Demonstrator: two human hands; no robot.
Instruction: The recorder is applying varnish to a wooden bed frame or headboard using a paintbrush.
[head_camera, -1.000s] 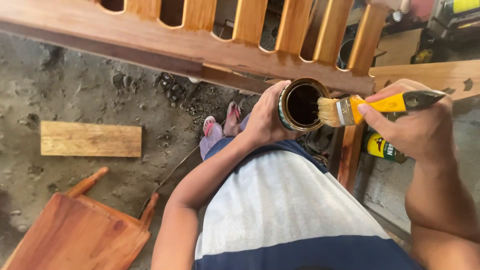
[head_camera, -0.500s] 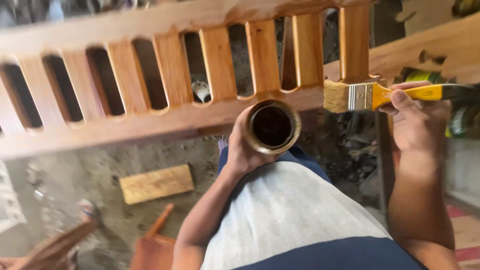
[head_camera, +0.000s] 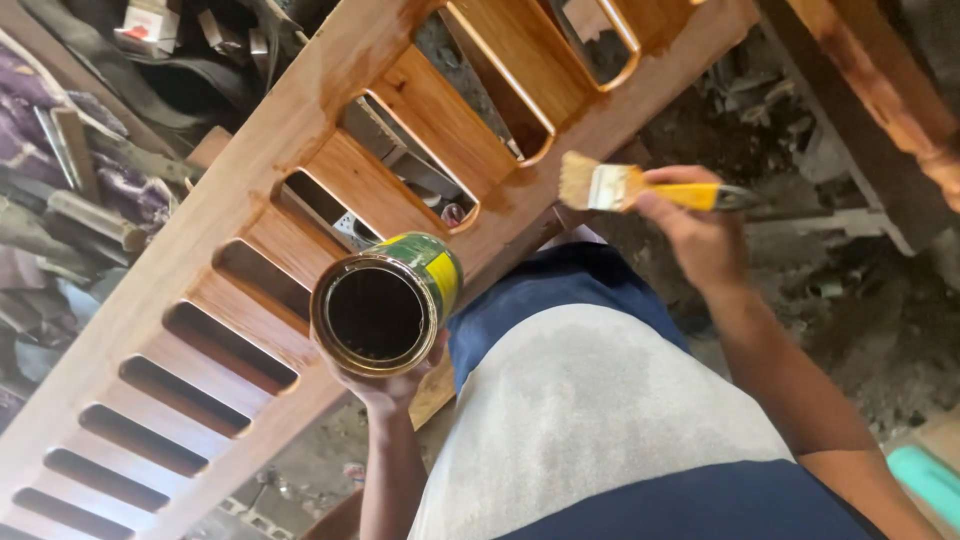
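A: Fingers of the right hand clenched round the yellow handle of a brush. I log the bristles at the left end, over the lower rail of the frame, contact not clear.

B: And the left hand?

A: Wrapped under a can, gripping it from below. Can open, mouth tipped toward the camera, inside dark; yellow and green label on its side.

B: Where is the can against the frame?

A: In front of the slats, near the lower rail. The frame runs diagonally, wood glossy and orange-brown. Clutter beyond it at upper left.
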